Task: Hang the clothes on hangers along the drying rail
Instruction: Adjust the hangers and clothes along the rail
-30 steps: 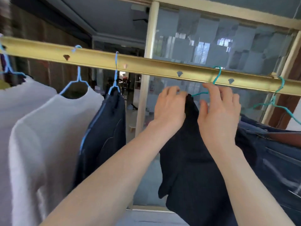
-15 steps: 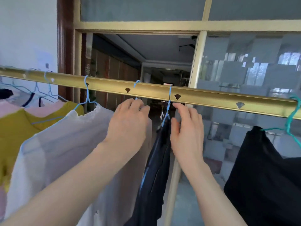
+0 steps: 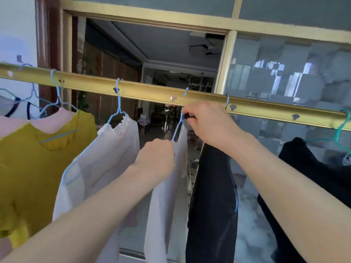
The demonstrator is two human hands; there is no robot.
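Observation:
A gold drying rail (image 3: 144,92) runs across the view with several clothes on wire hangers. My left hand (image 3: 156,158) grips the shoulder of a white garment (image 3: 167,196) and the arm of its blue hanger (image 3: 179,120). My right hand (image 3: 210,124) pinches the neck of that hanger just under the rail. Left of it hangs a second white top (image 3: 98,168), then a yellow shirt (image 3: 30,168). A dark navy garment (image 3: 212,196) hangs right of my hands, partly hidden by my right arm, and a black garment (image 3: 303,168) hangs on a teal hanger (image 3: 340,130).
A pink garment (image 3: 43,122) and more hangers crowd the rail's far left. Behind the rail stands a gold-framed glass partition (image 3: 224,63) with an open doorway into a dim room. The rail has free stretches between the navy and black garments.
My hands moved left from the navy garment's hanger to the white garment's hanger. The left hand dropped from the rail to the garment's shoulder. The view shifted further left.

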